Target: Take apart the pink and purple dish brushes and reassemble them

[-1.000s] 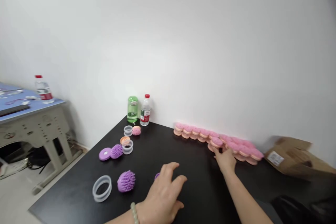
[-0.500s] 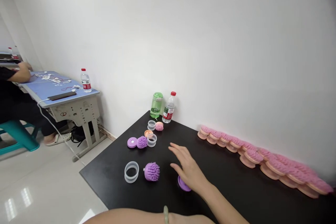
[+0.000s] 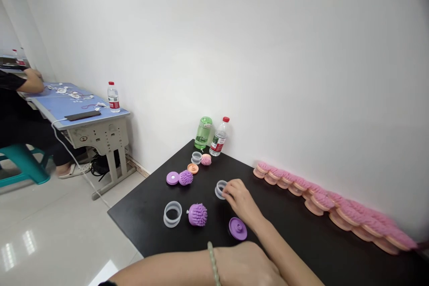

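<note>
My right hand (image 3: 238, 196) pinches the rim of a clear plastic ring (image 3: 219, 189) above the black table (image 3: 201, 183). My left hand (image 3: 250, 262), with a bead bracelet (image 3: 213, 263) at its wrist, is at the bottom edge; its fingers are hidden. Between the hands lies a purple disc with a raised centre (image 3: 237, 229). A purple bristle brush head (image 3: 197, 214) rests left of it, beside another clear ring (image 3: 172, 213). Farther back are a smaller purple bristle head (image 3: 186, 178), a purple cap (image 3: 172, 178), an orange disc (image 3: 192, 168), a pink bristle head (image 3: 206, 159) and a third clear ring (image 3: 196, 157).
A row of pink-topped brushes (image 3: 315, 199) runs along the wall at right. A green bottle (image 3: 203, 134) and a water bottle (image 3: 219, 137) stand at the back corner. A person (image 3: 20, 98) sits at a blue desk (image 3: 63, 107) on the left.
My right hand has closed on the clear ring that stood by the orange disc, and the ring has moved right. My left hand has come into view. The purple disc is now uncovered.
</note>
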Tool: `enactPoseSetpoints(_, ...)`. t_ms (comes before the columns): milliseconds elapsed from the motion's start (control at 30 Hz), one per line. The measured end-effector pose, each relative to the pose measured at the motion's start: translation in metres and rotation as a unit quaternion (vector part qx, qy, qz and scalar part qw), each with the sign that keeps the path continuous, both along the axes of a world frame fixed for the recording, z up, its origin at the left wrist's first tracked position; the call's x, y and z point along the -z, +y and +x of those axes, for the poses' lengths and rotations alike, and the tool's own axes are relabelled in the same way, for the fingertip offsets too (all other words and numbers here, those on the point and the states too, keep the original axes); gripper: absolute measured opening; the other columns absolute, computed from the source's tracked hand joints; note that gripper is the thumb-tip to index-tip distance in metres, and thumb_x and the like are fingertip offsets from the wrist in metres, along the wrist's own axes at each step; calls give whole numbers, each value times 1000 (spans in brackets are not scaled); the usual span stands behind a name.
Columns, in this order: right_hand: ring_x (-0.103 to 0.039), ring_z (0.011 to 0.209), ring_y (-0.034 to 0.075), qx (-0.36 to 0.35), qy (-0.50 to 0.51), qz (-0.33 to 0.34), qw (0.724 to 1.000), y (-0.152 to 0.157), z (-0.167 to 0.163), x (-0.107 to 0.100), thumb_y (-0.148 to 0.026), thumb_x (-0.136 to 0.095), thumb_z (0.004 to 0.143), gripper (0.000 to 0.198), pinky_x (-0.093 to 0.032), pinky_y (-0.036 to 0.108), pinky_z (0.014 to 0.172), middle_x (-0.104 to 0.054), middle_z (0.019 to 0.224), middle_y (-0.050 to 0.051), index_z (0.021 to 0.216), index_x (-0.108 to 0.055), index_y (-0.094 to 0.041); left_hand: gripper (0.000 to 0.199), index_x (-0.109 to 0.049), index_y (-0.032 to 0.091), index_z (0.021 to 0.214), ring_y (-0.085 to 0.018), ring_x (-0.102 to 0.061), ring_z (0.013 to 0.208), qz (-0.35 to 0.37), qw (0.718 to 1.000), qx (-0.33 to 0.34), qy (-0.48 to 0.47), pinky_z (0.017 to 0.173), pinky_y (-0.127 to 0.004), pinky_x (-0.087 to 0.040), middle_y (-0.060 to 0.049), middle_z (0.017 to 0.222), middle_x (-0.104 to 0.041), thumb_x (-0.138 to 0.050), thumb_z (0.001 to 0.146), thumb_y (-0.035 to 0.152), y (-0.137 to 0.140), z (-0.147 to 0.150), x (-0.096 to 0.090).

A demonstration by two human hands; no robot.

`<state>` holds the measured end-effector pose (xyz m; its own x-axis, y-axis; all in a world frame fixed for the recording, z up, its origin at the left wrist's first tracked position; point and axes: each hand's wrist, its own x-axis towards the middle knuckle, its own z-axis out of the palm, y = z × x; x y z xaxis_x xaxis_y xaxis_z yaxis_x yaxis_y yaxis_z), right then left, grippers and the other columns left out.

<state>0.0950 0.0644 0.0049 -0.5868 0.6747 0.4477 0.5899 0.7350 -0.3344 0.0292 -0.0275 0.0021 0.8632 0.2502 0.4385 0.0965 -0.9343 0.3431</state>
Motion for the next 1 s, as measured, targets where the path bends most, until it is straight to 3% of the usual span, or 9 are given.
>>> enactPoseSetpoints(67,-58,91,28,37,18,6,999,-15,31,-1,-23,-48,95,26,-53,46,82,-65,87,9,74,-64,-23,37,-52,23,53,-23,-66,64,74,988,-129,43,50,-31,-40,-3,61,-68,-81,76,24,-4,-18,-21)
enactPoseSetpoints(133,-58,90,29,81,37,11,996,-32,62,1,-29,-46,97,29,-52,47,80,-64,85,10,75,-63,-23,32,-62,23,67,-28,-68,73,60,965,-244,69,61,-33,-46,-5,74,-71,-90,64,37,-3,-40,-42)
enactPoseSetpoints(267,-58,88,29,175,71,-7,982,-70,109,11,-41,-52,95,29,-50,45,77,-64,82,8,73,-62,-25,51,-67,18,87,-34,-67,80,37,933,-349,87,71,-40,-50,-10,85,-68,-97,48,34,3,-82,-68)
enactPoseSetpoints(333,-58,87,29,197,82,-26,977,-87,122,15,-43,-57,92,30,-50,44,77,-64,81,7,69,-60,-25,60,-67,18,89,-36,-66,88,-8,892,-422,165,76,-43,-51,-10,91,-67,-98,40,34,0,-95,-71)
enactPoseSetpoints(500,-60,89,25,155,114,-47,980,-114,124,11,-31,-68,87,18,-52,39,80,-64,83,5,71,-62,-23,60,-68,17,107,-39,-66,98,-18,861,-398,317,74,-46,-55,-16,110,-68,-83,51,1,-9,-107,-48)
enactPoseSetpoints(567,-60,96,25,141,124,-36,982,-117,121,7,-25,-75,81,13,-52,38,84,-66,86,5,74,-65,-23,47,-69,15,107,-34,-69,98,5,870,-388,306,81,-43,-55,-18,111,-68,-61,66,-6,-5,-110,-36)
enactPoseSetpoints(667,-58,103,28,134,166,33,976,-118,118,3,-23,-83,74,21,-52,43,89,-67,89,6,89,-68,-23,47,-69,13,106,-34,-70,96,21,871,-399,284,84,-45,-54,-18,111,-67,-53,66,-7,4,-109,-30)
enactPoseSetpoints(867,-61,106,27,35,213,60,974,-128,102,1,-32,-78,80,71,-57,41,86,-62,126,13,143,-46,-25,47,-49,27,120,-27,-62,113,-27,956,-289,35,91,-38,-54,-6,126,-56,-62,77,12,-2,-55,-52)
enactPoseSetpoints(1000,-61,116,27,34,267,18,963,-131,97,-1,-30,-84,73,73,-53,41,99,-58,133,10,138,-50,-29,50,-45,27,120,-27,-61,114,-31,969,-234,-66,93,-40,-55,-8,131,-52,-64,77,11,-3,-5,-53)
